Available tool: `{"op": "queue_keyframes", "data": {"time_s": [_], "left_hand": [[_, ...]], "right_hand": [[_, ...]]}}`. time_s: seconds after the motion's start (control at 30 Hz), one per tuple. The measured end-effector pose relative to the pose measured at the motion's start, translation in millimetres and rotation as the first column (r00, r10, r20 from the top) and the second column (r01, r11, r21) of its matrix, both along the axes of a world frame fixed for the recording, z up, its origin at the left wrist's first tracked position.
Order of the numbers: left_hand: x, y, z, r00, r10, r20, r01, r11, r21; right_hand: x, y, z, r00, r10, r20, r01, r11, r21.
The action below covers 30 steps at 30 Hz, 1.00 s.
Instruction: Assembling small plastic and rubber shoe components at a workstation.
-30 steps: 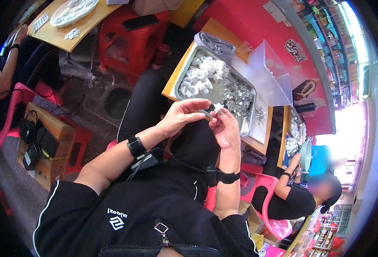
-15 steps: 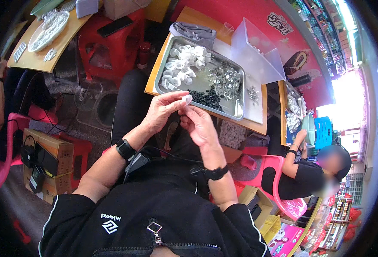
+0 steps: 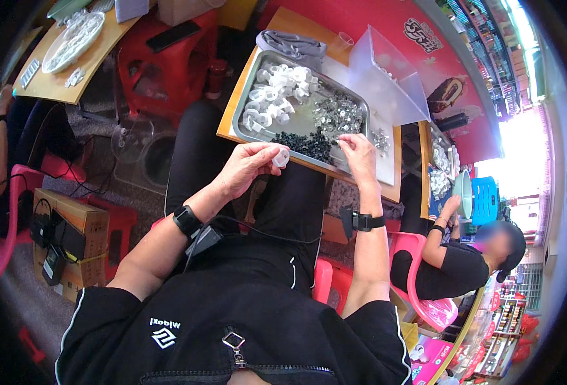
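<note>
We pinch one white part [image 3: 281,158] in our left hand [image 3: 250,168]; our right hand [image 3: 363,162] bunches its fingertips, on what we cannot tell, by one tray [image 3: 305,118] holding three heaps [image 3: 276,91].

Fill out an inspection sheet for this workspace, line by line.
Surface: light-brown wooden table bearing a silver rectangular metal tray.
Job's things: white plastic pieces, small black pieces and small clear, shiny pieces, grouped by kind in the tray.
Clutter: grey folded cloth and translucent rectangular plastic box beside the tray.
Hands: left hand holds a white round plastic piece; right hand is at the tray's near edge, its contents too small to tell.
Cables: thin black cable across the lap.
Surroundings: seated person in black top at right; red plastic stool bearing a black phone.
</note>
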State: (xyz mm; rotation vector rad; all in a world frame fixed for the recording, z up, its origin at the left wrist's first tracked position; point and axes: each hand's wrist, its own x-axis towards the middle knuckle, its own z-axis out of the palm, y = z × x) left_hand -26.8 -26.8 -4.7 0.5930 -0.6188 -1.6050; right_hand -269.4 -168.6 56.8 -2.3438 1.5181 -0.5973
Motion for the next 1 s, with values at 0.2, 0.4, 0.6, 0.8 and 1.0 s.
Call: {"op": "queue_keyframes", "data": {"time_s": [0.2,0.4,0.6,0.8,1.0], "left_hand": [[-3,1,5,0.999,-0.022,0.029,0.023,1.0,-0.018],[0,1,7,1.0,-0.007,0.009,0.007,1.0,-0.007],[-1,1,6,1.0,-0.02,0.021,0.02,1.0,0.012],[-2,0,4,1.0,-0.005,0.018,0.004,1.0,0.022],[-1,-1,-1,1.0,-0.017,0.01,0.017,1.0,0.016]], "right_hand": [[9,-14,-18,0.971,0.216,-0.102,-0.228,0.966,-0.119],[14,-10,-18,0.99,0.112,-0.091,-0.112,0.994,0.002],[11,-7,-21,0.998,0.066,-0.015,-0.066,0.998,0.018],[7,-8,-23,0.996,0.081,-0.029,-0.082,0.997,-0.014],[8,5,-13,0.73,-0.292,0.619,-0.073,0.866,0.495]]}}
